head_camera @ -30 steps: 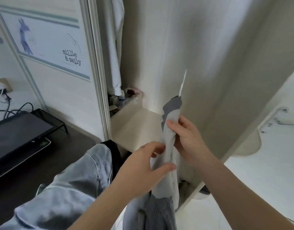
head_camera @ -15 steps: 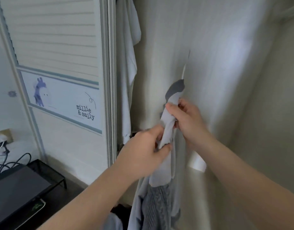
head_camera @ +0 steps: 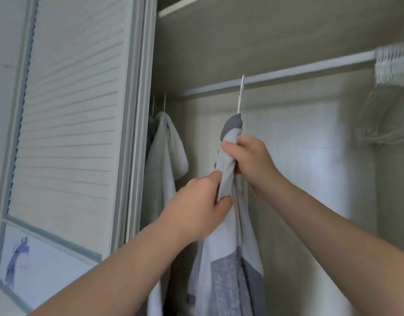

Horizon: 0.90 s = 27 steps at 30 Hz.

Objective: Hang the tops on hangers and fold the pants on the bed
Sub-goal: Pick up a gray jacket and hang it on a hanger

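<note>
A light grey top (head_camera: 228, 258) with darker grey patches hangs from a white hanger (head_camera: 241, 94) whose hook reaches up to the wardrobe rail (head_camera: 287, 75). My right hand (head_camera: 251, 160) grips the bunched shoulder of the top just under the hook. Lower and to the left, my left hand (head_camera: 196, 208) grips the same fabric. Whether the hook rests on the rail or sits just in front of it, I cannot tell.
A pale hooded top (head_camera: 167, 151) hangs at the rail's left end beside the louvred sliding door (head_camera: 71, 106). Several empty hangers (head_camera: 388, 92) bunch at the rail's right end. A shelf edge (head_camera: 180, 8) runs above.
Both hands have lifted the top on its hanger from low inside the wardrobe up to the rail. The view has tilted upward with them.
</note>
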Motion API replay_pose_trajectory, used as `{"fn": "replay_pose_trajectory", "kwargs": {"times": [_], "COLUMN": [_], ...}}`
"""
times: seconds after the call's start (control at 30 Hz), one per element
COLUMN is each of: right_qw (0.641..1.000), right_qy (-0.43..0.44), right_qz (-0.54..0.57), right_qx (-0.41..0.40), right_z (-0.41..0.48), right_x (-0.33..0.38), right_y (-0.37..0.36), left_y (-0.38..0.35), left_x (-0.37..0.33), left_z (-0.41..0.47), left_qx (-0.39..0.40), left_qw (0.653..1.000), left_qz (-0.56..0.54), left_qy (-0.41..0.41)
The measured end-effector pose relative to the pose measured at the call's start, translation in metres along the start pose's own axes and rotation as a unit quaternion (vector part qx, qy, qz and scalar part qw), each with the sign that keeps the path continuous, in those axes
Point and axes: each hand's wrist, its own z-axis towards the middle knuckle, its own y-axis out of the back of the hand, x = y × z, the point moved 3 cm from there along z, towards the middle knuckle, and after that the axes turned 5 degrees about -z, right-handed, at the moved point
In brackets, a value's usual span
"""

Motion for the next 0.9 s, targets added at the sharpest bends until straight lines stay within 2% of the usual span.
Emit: {"fn": "replay_pose_trajectory", "kwargs": {"times": [0.2, 0.5, 0.63, 0.77, 0.9], "right_qw": [0.998, 0.997, 0.994, 0.992, 0.990], "right_qy": [0.034, -0.030, -0.066, -0.102, -0.096], "right_qz": [-0.016, -0.040, -0.031, -0.065, -0.092], "right_qx": [-0.043, -0.064, -0.075, -0.044, -0.037], "right_z": [0.096, 0.197, 0.208, 0.207, 0.201], "right_x": [0.018, 0.015, -0.004, -0.023, -0.030], "right_y": [0.030, 0.089, 0.106, 0.112, 0.109], "left_y": [0.019, 0.017, 0.002, -0.009, -0.014], "left_x": [0.007, -0.013, -0.015, -0.007, 0.002], "left_z": [0.103, 0.229, 0.255, 0.260, 0.249], "left_qx": [-0.057, -0.046, -0.032, -0.015, -0.019], "left_qw": [0.995, 0.994, 0.994, 0.993, 0.994], "left_qz": [0.076, 0.099, 0.103, 0.110, 0.100], "left_qy": [-0.016, -0.004, 0.013, 0.030, 0.038]}}
